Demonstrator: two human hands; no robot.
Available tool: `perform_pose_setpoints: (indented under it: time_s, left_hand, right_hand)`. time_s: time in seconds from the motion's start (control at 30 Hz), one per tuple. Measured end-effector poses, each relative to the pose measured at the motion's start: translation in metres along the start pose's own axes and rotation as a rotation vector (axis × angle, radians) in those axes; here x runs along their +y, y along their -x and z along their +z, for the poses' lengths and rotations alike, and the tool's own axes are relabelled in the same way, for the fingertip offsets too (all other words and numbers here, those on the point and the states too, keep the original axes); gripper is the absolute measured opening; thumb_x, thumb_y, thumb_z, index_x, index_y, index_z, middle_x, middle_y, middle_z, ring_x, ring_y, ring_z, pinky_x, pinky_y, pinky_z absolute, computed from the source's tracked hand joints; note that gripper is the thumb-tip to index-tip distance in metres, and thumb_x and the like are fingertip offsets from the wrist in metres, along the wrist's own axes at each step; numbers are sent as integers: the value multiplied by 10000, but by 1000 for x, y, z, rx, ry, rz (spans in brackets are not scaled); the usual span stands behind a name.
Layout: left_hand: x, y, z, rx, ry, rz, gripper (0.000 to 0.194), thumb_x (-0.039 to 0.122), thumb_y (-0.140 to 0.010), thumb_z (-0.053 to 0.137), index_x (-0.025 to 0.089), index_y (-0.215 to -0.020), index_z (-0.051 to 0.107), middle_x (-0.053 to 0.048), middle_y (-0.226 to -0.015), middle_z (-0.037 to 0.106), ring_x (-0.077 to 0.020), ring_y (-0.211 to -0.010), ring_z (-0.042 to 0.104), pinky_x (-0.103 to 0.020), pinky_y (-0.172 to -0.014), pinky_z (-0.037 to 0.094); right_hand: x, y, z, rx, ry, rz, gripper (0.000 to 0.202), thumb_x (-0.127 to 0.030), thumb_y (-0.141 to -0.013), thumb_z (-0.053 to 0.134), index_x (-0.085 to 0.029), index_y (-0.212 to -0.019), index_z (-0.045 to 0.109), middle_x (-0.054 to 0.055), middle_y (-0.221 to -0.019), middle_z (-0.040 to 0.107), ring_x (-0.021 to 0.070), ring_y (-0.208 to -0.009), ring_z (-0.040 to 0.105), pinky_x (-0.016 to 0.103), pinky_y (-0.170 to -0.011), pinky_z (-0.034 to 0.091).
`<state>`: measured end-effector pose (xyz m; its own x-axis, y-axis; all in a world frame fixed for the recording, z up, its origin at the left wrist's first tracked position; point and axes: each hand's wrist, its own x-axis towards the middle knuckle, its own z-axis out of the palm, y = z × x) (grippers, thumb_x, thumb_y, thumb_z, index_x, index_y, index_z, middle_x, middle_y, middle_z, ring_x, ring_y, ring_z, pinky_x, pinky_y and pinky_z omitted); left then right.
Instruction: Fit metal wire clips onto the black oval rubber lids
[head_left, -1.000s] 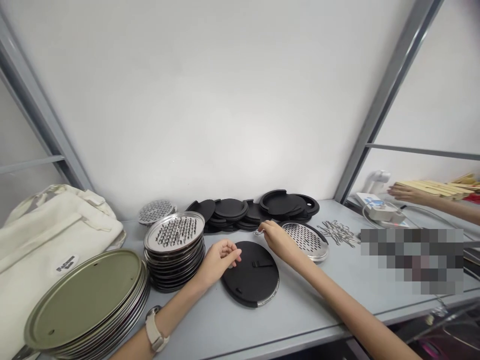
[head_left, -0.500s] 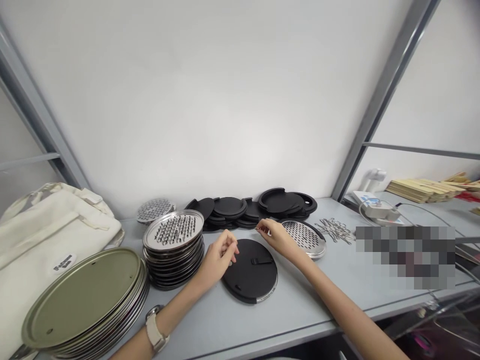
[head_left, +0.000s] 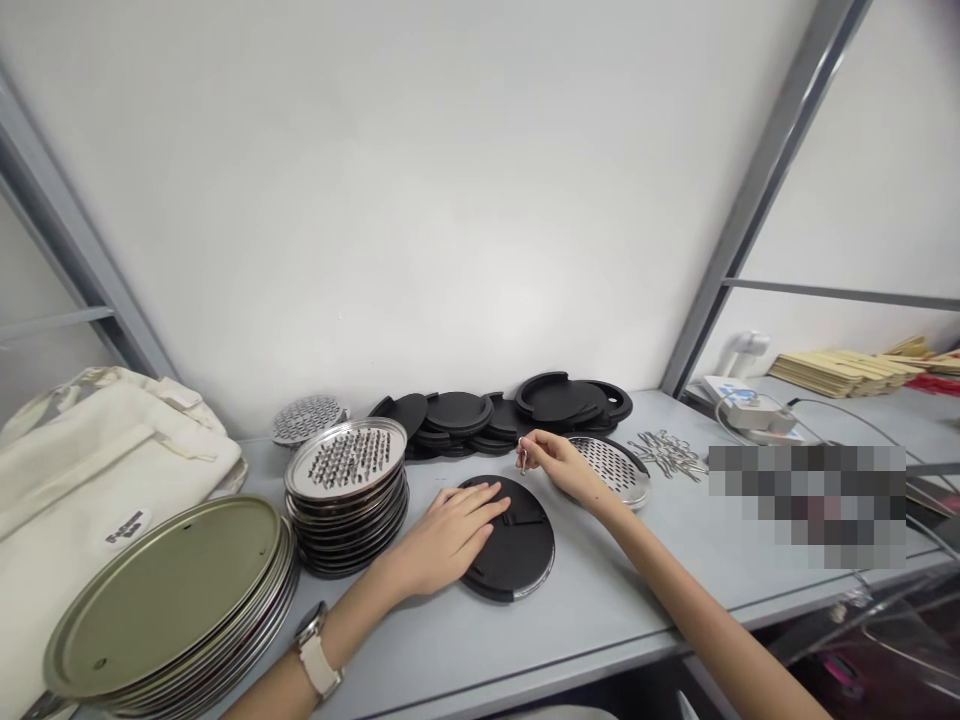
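My left hand [head_left: 454, 535] lies flat, fingers stretched out, across the left part of a round black disc [head_left: 517, 560] on the table. This disc has a slotted strip near its middle and a bit of shiny metal rim at its lower right. Just above its far edge, my right hand [head_left: 566, 468] pinches a small bent metal clip [head_left: 523, 462] between thumb and fingertips. Behind that hand rests a round metal grater plate [head_left: 611, 472] with a black edge, partly covered by the hand. To its right is a loose pile of similar metal clips [head_left: 667, 455].
Left of the disc stands a stack of round graters [head_left: 349, 460], with another grater plate [head_left: 309, 420] behind it. Several black round holders [head_left: 454, 412] line the wall. Green oval trays [head_left: 172, 590] and a cream bag [head_left: 150, 430] fill the left; wooden pieces [head_left: 825, 372] lie far right.
My left hand has gone from curled fingers over the disc's left edge to lying flat on it. The clip in my right hand now shows plainly, hanging upright.
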<state>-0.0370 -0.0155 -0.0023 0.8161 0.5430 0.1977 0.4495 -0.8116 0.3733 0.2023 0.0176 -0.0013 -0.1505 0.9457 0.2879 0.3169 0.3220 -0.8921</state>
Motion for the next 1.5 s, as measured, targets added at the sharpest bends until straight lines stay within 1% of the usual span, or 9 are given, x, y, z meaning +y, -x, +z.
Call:
perform_pose_setpoints:
  time_s: [0.23,0.47,0.63,0.77,0.87,1.07,1.27,1.37,1.5]
  left_hand:
    - [3,-1,-6,108,12,-13,361,286,-965,321,278,-1275,507,-10,-1352,473,-191,-1260,396,-408,-1055,281]
    - [6,-4,-7,240,89,-37,339,288,-966,329,227,-1067,646,-36,-1192,608,-205,-1144,496,-387,-990,339]
    - [11,-2,-6,184,64,-23,316,296,-960,336,207,-1166,558,-58,-1252,551,-203,-1168,449,-383,-1015,306]
    - [14,2,-4,106,27,-28,487,397,-940,364,198,-1381,311,-88,-1362,423,-236,-1229,365,-421,-1031,290]
    - [11,2,-1,107,1,-45,567,437,-932,360,187,-1421,219,-112,-1395,371,-255,-1254,335,-447,-1036,279]
    - [2,-1,4,63,-43,-46,724,520,-853,473,161,-1422,208,-141,-1445,283,-293,-1325,231,-490,-1078,187]
    - [2,-2,7,116,-30,-106,872,625,-715,587,183,-1396,267,-154,-1377,353,-347,-1266,296,-517,-1039,223]
    - [6,0,6,140,-65,-143,864,635,-704,591,194,-1386,296,-155,-1346,374,-359,-1225,328,-520,-1011,251]
    - [11,4,4,189,-170,-166,715,582,-759,561,208,-1342,382,-146,-1257,433,-353,-1149,377,-507,-964,290]
  right_hand:
    - [-1,-1,-1,-21,-29,47,404,-522,-857,465,-152,-757,592,42,-740,626,145,-688,598,279,-692,475]
    - [2,-1,-1,-50,21,52,409,-520,-867,455,-148,-765,591,35,-671,624,144,-655,594,272,-658,478]
    - [2,0,-1,-49,28,36,400,-505,-871,457,-144,-770,596,40,-684,631,145,-658,600,272,-657,481]
    - [3,0,-1,-28,27,51,383,-502,-859,472,-146,-786,593,47,-741,648,147,-675,619,275,-665,492]
    - [4,0,-1,-21,31,57,352,-479,-860,478,-149,-805,589,47,-766,650,145,-681,627,274,-665,497]
    - [6,-1,-1,-28,29,49,320,-445,-869,477,-152,-803,586,50,-785,647,148,-697,636,272,-668,507]
    - [2,0,0,-28,15,59,338,-462,-860,481,-151,-778,586,43,-728,641,150,-676,634,275,-660,511]
    - [2,0,0,-29,5,62,338,-464,-858,481,-152,-778,584,44,-729,643,153,-682,637,274,-661,508]
    - [0,0,0,-23,38,58,350,-474,-853,478,-157,-741,574,29,-671,619,145,-633,613,260,-622,490]
